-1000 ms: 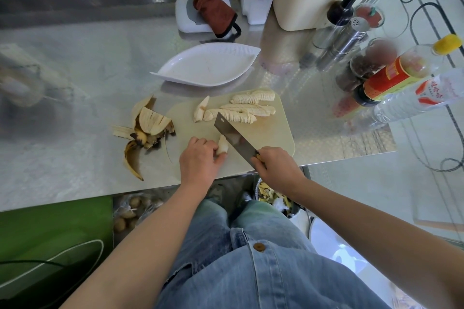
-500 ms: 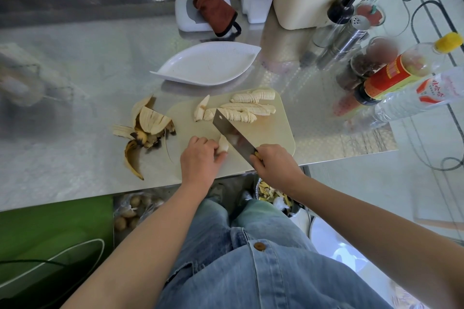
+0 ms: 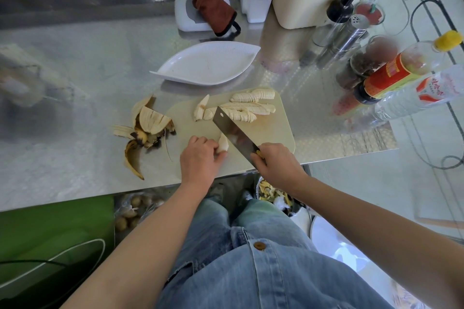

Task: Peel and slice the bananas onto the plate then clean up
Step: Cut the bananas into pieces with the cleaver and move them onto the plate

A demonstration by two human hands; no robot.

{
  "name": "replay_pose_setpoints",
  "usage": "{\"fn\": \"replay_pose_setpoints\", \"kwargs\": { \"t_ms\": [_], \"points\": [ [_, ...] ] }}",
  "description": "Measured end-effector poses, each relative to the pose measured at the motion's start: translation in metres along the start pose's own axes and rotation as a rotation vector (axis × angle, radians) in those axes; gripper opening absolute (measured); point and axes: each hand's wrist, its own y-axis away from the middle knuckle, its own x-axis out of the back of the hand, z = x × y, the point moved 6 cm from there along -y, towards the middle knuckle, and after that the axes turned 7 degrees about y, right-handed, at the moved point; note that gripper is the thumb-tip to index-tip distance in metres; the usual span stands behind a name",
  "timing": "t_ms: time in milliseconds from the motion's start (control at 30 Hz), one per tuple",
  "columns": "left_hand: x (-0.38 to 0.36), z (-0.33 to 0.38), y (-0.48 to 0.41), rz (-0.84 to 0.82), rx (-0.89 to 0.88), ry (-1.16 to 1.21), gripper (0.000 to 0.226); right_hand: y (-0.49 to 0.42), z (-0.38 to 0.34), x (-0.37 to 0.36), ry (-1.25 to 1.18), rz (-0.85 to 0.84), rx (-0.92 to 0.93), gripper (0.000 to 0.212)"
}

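A person's left hand (image 3: 200, 158) pins the last banana piece (image 3: 223, 143) on the cutting board (image 3: 273, 130), steadying it; the right hand's (image 3: 277, 164) grip wraps the cleaver (image 3: 233, 134). The plate (image 3: 208, 64) waits empty behind.

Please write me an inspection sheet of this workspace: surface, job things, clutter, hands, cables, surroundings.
Surface: steel table, shiny.
Job things: board holds sliced banana; plate bare; peels left of board.
Clutter: bottles, shakers, bin, brown cloth.
Hands: left hand pins banana piece; right hand grips knife.
Cables: black cable on floor, right.
Surroundings: scrap bucket under table.
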Motion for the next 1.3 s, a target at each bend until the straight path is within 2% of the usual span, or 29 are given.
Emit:
{"fn": "replay_pose_setpoints", "kwargs": {
  "t_ms": [433, 600, 833, 1300],
  "points": [
    [-0.002, 0.0, 0.0, -0.002, -0.005, 0.023, 0.025, 0.001, -0.002, -0.011, 0.037, -0.056, -0.021, 0.029],
    [-0.002, -0.001, 0.0, -0.01, 0.0, 0.016, 0.026, 0.003, -0.001, -0.01, 0.036, -0.056, -0.021, 0.031],
    [-0.001, -0.001, 0.001, 0.0, -0.007, 0.0, 0.026, 0.001, -0.002, -0.004, -0.012, 0.025, 0.024, 0.034],
    [-0.002, -0.001, 0.001, 0.005, -0.002, 0.011, 0.026, 0.0, -0.008, -0.009, 0.038, -0.029, 0.002, 0.03]
  ]
}}
